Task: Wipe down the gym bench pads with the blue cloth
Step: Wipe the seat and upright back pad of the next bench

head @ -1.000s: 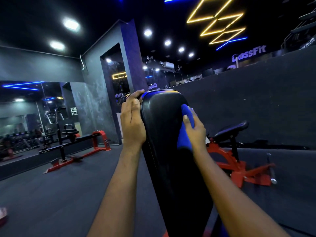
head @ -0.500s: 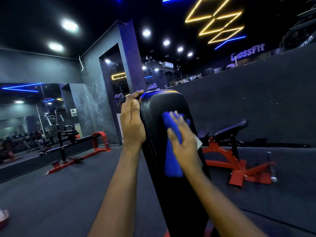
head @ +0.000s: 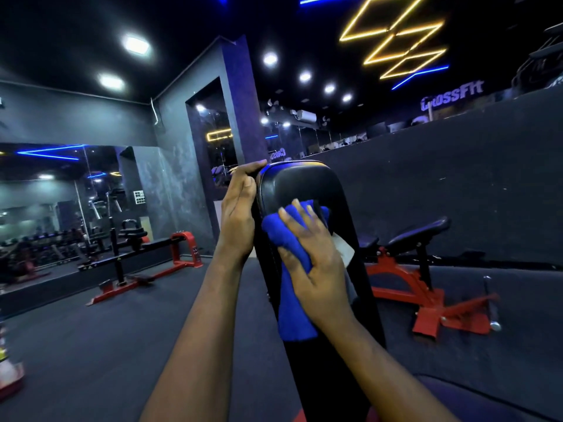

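Right hand (head: 316, 263) is pressing crumpled blue cloth (head: 292, 303), fingers extended, against upright black vinyl bench pad (head: 304, 184); left hand (head: 237, 220) is gripping its upper left edge.

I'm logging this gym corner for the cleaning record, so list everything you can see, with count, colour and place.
bench pad: one, black, upright at centre
blue cloth: one, blue, against the pad's face
white scrap: one, white, at the cloth's right edge
red-framed bench: one, red and black, floor at right
plate machine: one, red and black, floor at left
neon lights: one cluster, yellow, ceiling
CrossFit sign: one, bluish, far wall
left hand: one, grips the pad's top edge
right hand: one, fingers press the cloth
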The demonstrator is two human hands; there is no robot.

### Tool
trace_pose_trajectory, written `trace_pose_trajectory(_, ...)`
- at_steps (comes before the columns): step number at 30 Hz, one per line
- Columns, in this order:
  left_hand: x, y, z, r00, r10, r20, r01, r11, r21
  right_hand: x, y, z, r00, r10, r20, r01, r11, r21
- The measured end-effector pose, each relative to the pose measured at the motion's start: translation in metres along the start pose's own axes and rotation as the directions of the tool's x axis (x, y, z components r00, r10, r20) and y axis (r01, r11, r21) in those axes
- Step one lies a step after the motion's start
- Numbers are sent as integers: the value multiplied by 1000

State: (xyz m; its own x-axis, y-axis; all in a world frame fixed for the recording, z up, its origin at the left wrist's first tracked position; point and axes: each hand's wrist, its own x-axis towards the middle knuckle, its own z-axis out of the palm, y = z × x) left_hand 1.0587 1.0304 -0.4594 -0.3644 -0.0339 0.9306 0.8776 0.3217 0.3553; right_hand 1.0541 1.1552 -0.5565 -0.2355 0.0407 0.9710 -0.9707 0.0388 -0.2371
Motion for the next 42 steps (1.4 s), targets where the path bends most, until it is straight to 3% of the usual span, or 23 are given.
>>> trace_pose_trajectory(5,-2,5,-4,996,-58,69,64,995,-82,27,-3,0,1000,15,17,-15,1000,-22)
trace_pose_trajectory(9,-1,5,-10,991,-67,119,73,996,-50,35,-8,5,999,34,-8,-34,999,-9)
trace_pose_trajectory(15,-4,5,-4,996,-61,65,62,998,-16,-44,-3,-12,999,30,45,-30,1000,-10)
trace_pose_trajectory(22,-2,9,-11,991,-87,97,87,996,1,-3,-8,-3,999,50,3,-50,998,-33)
trace_pose_trajectory(28,-2,5,-4,995,-92,45,92,996,1,-76,0,-18,996,90,22,-90,996,2)
trace_pose_trajectory(35,-3,5,-3,997,-80,8,80,997,-16,-23,-7,-6,995,94,-25,-94,995,-34)
trace_pose_trajectory(42,-8,13,9,990,-109,-90,108,994,-19,-98,5,-23,992,129,-8,-129,991,-35)
